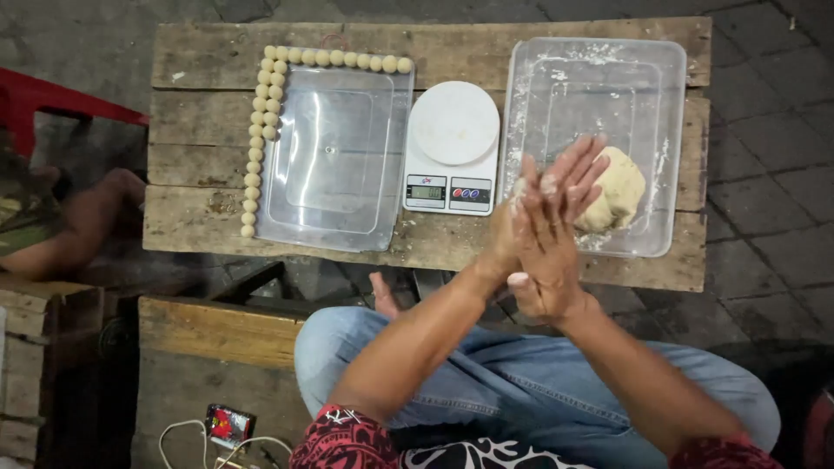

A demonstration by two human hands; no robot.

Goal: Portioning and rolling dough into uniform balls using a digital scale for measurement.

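My left hand (506,227) and my right hand (556,234) are pressed palm to palm above the table's front edge, fingers stretched out and dusted with flour. The right hand lies on top; whatever is between the palms is hidden. Just behind the fingertips a pale lump of dough (621,195) rests in a clear, floury plastic tray (599,52). A second clear tray (334,156) lies upside down at the left, with small dough balls (254,156) lined along its left and top edges.
A white digital kitchen scale (453,148) stands between the trays on the rough wooden table (208,61). Another person's arm (78,226) and a red stool (35,95) are at the left. A phone with a cable (228,426) lies by my knee.
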